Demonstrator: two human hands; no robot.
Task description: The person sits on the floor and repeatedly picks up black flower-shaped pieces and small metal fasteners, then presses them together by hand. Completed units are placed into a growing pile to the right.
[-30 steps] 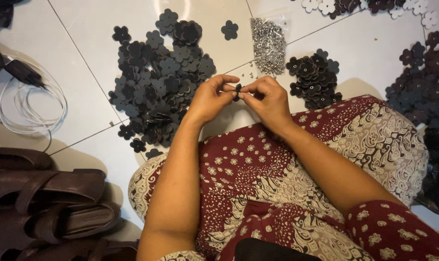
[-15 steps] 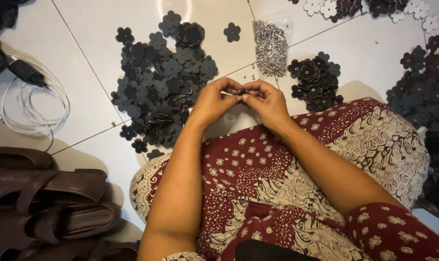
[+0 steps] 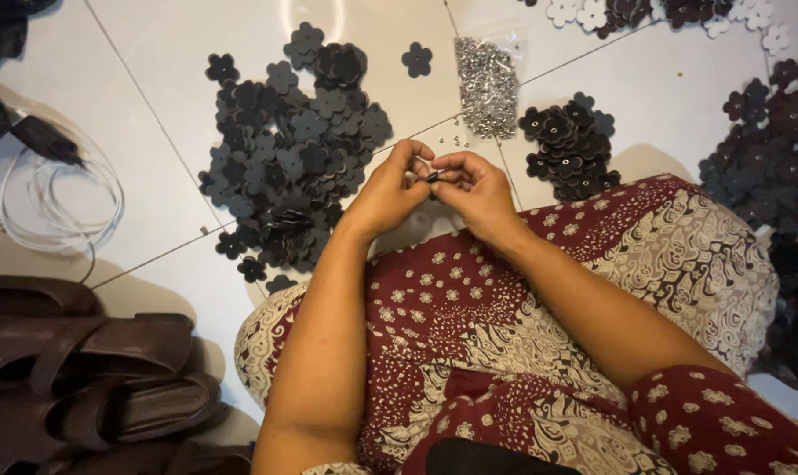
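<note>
I see my left hand (image 3: 388, 192) and right hand (image 3: 480, 186) pinching one small dark flower piece (image 3: 432, 177) together; a loose pinch could drop it among the pile of flower cutouts (image 3: 289, 154) on the floor.

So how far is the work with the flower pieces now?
Done: a small pile of dark flowers with metal centres lies beside the bag of rivets. In hand: left hand and right hand pinch one small dark piece. Left: a large pile of plain flowers.
</note>
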